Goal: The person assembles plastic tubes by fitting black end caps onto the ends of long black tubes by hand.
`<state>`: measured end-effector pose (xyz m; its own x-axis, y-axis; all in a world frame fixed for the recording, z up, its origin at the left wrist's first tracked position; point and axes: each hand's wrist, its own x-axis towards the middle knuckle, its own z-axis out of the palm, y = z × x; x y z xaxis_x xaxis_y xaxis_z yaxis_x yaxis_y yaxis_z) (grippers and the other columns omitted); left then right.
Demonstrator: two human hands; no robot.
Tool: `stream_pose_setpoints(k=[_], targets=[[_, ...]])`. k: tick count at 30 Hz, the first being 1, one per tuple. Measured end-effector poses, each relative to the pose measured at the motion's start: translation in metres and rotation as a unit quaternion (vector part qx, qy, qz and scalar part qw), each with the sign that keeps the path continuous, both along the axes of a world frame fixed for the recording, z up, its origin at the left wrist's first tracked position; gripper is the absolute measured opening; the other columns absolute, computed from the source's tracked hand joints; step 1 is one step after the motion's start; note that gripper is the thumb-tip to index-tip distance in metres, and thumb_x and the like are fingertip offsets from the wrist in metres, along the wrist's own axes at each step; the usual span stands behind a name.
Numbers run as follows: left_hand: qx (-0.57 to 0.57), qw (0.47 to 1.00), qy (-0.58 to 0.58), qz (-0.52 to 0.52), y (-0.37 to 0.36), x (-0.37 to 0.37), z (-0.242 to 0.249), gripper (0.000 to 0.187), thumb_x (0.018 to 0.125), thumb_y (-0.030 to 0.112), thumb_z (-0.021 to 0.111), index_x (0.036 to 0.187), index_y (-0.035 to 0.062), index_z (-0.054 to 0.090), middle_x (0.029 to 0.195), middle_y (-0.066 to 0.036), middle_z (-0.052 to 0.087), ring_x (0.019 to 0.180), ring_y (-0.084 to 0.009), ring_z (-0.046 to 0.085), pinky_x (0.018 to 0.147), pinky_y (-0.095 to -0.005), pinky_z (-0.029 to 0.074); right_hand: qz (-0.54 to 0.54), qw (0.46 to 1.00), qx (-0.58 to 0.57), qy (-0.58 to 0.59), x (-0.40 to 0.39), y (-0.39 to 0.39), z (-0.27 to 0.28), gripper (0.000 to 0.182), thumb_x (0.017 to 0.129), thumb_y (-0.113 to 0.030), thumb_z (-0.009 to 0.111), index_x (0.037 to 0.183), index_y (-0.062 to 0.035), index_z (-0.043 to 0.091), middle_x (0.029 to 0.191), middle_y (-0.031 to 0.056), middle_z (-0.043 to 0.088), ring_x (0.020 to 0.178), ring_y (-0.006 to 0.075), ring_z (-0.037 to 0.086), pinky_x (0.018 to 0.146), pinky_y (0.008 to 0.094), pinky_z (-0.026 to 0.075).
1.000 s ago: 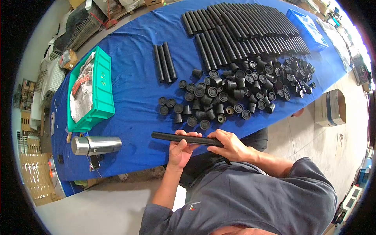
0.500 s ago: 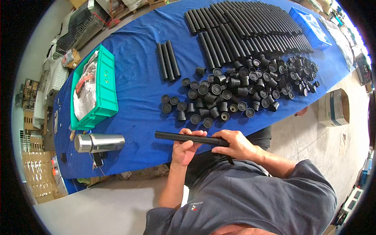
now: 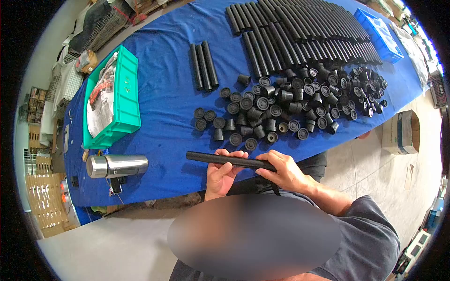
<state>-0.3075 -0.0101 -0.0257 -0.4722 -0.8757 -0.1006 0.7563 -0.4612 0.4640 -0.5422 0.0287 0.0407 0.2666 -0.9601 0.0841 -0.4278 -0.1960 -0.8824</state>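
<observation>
A long black tube [image 3: 201, 156] lies almost level across both my hands, in front of the table's near edge. My left hand [image 3: 222, 177] supports it around the middle, with the thumb below and fingers curled behind. My right hand [image 3: 283, 171] grips the tube's right end, thumb and fingers pressed to it, covering that end. Just beyond the hands spreads a heap of black rubber end caps [image 3: 251, 144], some upright, some on their sides. Three black tubes [image 3: 204, 68] lie side by side beyond the caps at the left.
Rows of stacked black tubes [image 3: 269, 51] fill the far part of the blue-clothed table [image 3: 164, 112]. A green crate [image 3: 126, 96] and a steel flask [image 3: 126, 166] are at the left. At the far right is a blue tray [image 3: 382, 40]; a cardboard box [image 3: 403, 132] sits on the floor.
The view has shifted slightly, so the table items sit a little differently in frame. My right hand's fingers have shifted a little at the tube's end; both hands still hold it.
</observation>
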Motion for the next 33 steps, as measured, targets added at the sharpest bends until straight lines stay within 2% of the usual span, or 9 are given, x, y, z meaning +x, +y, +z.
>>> stream_pose_setpoints(k=[11,15,17,19,23,27,31,32,33], targets=[[0.003,1.000,-0.006,0.002,0.001,0.001,0.000,0.033,0.092,0.003,0.073,0.118,0.0063,0.053,0.127,-0.026,0.066,0.127,-0.0429,0.061,0.108,-0.0529,0.053,-0.002,0.993,-0.109,0.034,0.003,0.005,-0.007,0.040,0.085,-0.014,0.080,0.119,-0.0011,0.063,0.091,0.0179,0.063,0.080,0.0375,0.067,0.070,0.0440,0.056],[-0.010,1.000,0.006,0.003,0.003,0.002,-0.003,0.036,0.092,0.004,0.073,0.122,0.0055,0.053,0.128,-0.027,0.065,0.128,-0.0435,0.060,0.108,-0.0520,0.054,-0.007,0.924,0.365,-0.110,-0.003,-0.005,0.029,0.042,0.085,-0.014,0.081,0.121,-0.0026,0.063,0.091,0.0154,0.063,0.078,0.0341,0.067,0.071,0.0427,0.057],[-0.001,1.000,-0.012,0.005,0.002,0.000,0.003,0.036,0.092,0.004,0.073,0.122,0.0059,0.053,0.128,-0.027,0.066,0.127,-0.0433,0.060,0.108,-0.0518,0.054,-0.023,0.995,0.088,-0.029,0.002,0.004,0.000,0.039,0.086,-0.019,0.080,0.118,-0.0017,0.066,0.089,0.0161,0.067,0.078,0.0270,0.069,0.068,0.0372,0.056],[0.009,1.000,0.000,0.000,0.000,0.001,0.000,0.036,0.092,0.006,0.074,0.122,0.0061,0.053,0.128,-0.027,0.066,0.127,-0.0430,0.060,0.109,-0.0523,0.053,-0.024,0.984,-0.165,0.059,0.007,0.004,-0.012,0.037,0.088,-0.023,0.080,0.116,-0.0008,0.068,0.088,0.0169,0.069,0.079,0.0249,0.070,0.067,0.0355,0.054],[0.004,1.000,-0.006,0.004,0.001,0.003,-0.002,0.035,0.091,0.007,0.075,0.120,0.0057,0.054,0.127,-0.027,0.066,0.126,-0.0427,0.061,0.108,-0.0536,0.054,0.006,0.964,0.259,-0.059,-0.003,-0.003,0.025,0.043,0.083,-0.013,0.081,0.120,-0.0001,0.062,0.096,0.0156,0.065,0.083,0.0328,0.068,0.071,0.0417,0.057],[0.016,1.000,-0.007,-0.003,-0.001,0.000,0.003,0.034,0.092,0.007,0.075,0.119,0.0056,0.055,0.127,-0.027,0.066,0.126,-0.0428,0.061,0.107,-0.0540,0.054,-0.019,0.987,-0.147,0.060,0.004,0.005,-0.014,0.038,0.088,-0.023,0.079,0.115,0.0011,0.067,0.090,0.0164,0.068,0.081,0.0285,0.070,0.068,0.0381,0.055],[0.012,1.000,0.001,-0.001,0.000,0.002,0.000,0.035,0.092,0.007,0.075,0.120,0.0051,0.054,0.128,-0.027,0.065,0.127,-0.0434,0.060,0.107,-0.0538,0.054,0.014,0.965,0.257,-0.043,-0.005,-0.005,0.024,0.044,0.084,-0.013,0.080,0.121,0.0000,0.061,0.096,0.0146,0.064,0.083,0.0326,0.068,0.070,0.0412,0.057],[0.009,1.000,-0.003,-0.001,0.000,0.002,0.000,0.036,0.093,0.008,0.074,0.122,0.0047,0.053,0.129,-0.027,0.065,0.128,-0.0439,0.059,0.107,-0.0534,0.054,0.001,0.960,0.274,-0.053,-0.004,-0.005,0.025,0.044,0.084,-0.014,0.081,0.121,-0.0002,0.061,0.095,0.0144,0.064,0.082,0.0303,0.068,0.069,0.0404,0.057],[0.005,1.000,-0.006,-0.001,0.000,0.001,0.000,0.037,0.093,0.009,0.074,0.123,0.0043,0.052,0.130,-0.027,0.064,0.129,-0.0443,0.058,0.107,-0.0530,0.054,-0.009,0.991,0.131,-0.022,-0.002,-0.003,0.014,0.042,0.086,-0.017,0.081,0.119,0.0001,0.063,0.093,0.0148,0.065,0.080,0.0283,0.068,0.069,0.0391,0.055]])
